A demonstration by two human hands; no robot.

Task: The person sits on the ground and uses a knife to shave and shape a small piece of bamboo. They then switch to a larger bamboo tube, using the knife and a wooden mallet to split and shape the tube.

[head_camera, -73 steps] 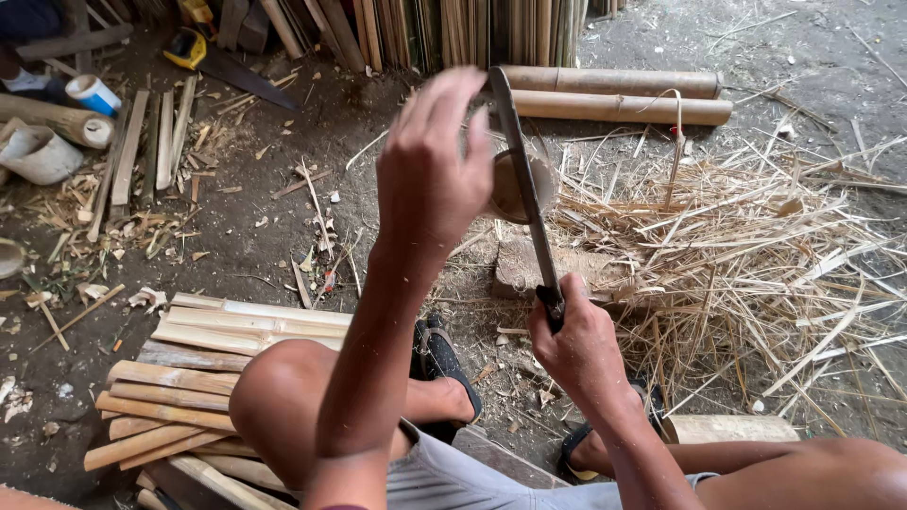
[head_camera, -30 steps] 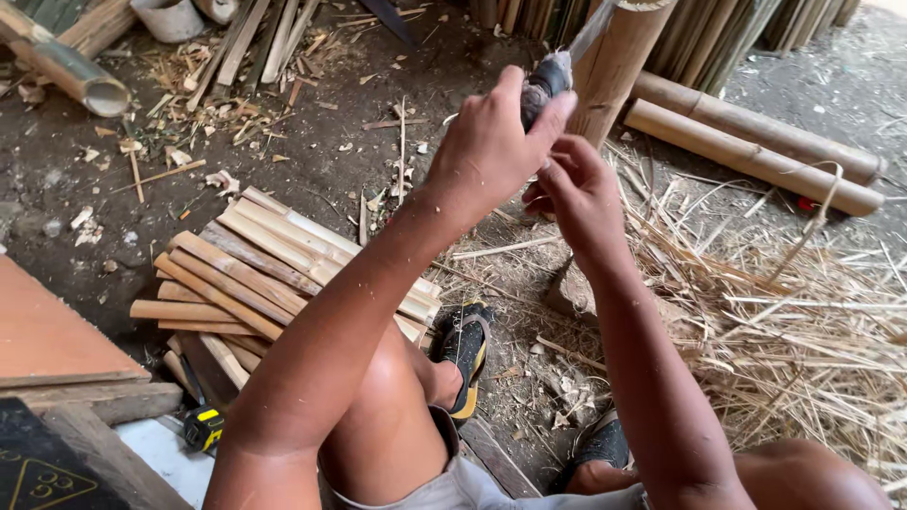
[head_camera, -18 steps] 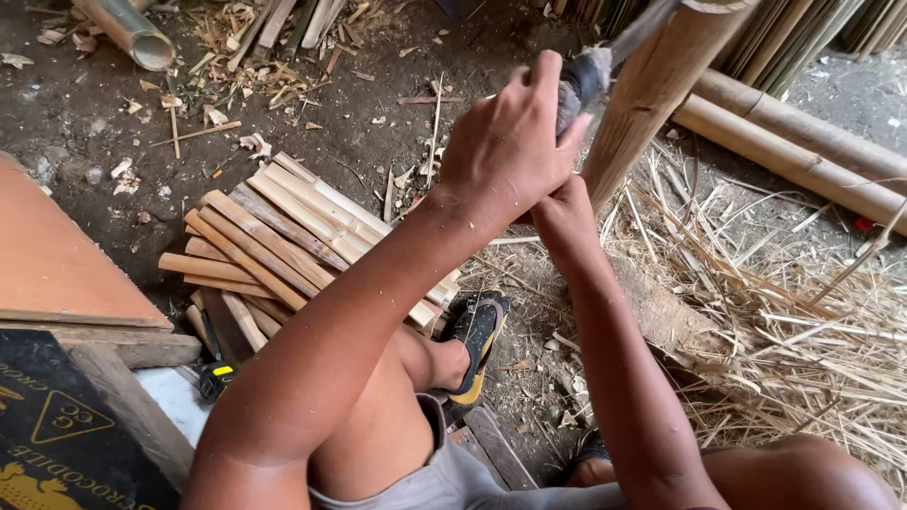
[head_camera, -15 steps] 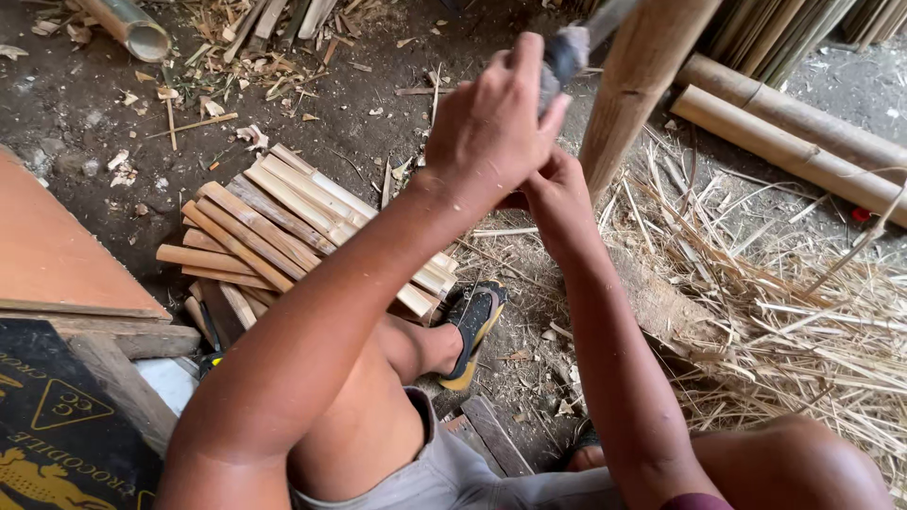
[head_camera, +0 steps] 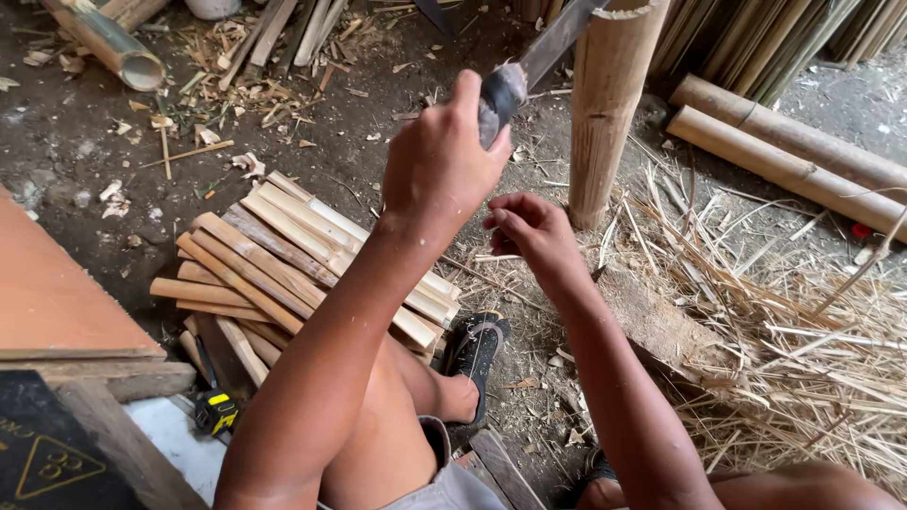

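My left hand (head_camera: 439, 165) grips the dark wrapped handle of a long knife (head_camera: 557, 38). The blade slants up and right into the top end of an upright bamboo pole (head_camera: 609, 123). My right hand (head_camera: 534, 231) hovers just below the left hand, fingers loosely curled and holding nothing. It is a little left of the pole's foot and does not touch it. The pole stands on the ground next to a wooden block (head_camera: 661, 321).
A stack of split bamboo slats (head_camera: 283, 255) lies left of my knee, with a yellow tape measure (head_camera: 215, 411) beside it. Two bamboo poles (head_camera: 784, 151) lie at the right above a heap of straw-like shavings (head_camera: 803, 331). An orange board (head_camera: 47, 293) is at the left edge.
The knife handle has shifted from my right hand to my left hand. The blade now sits in the pole's top. My right hand has dropped below the left hand, away from the pole.
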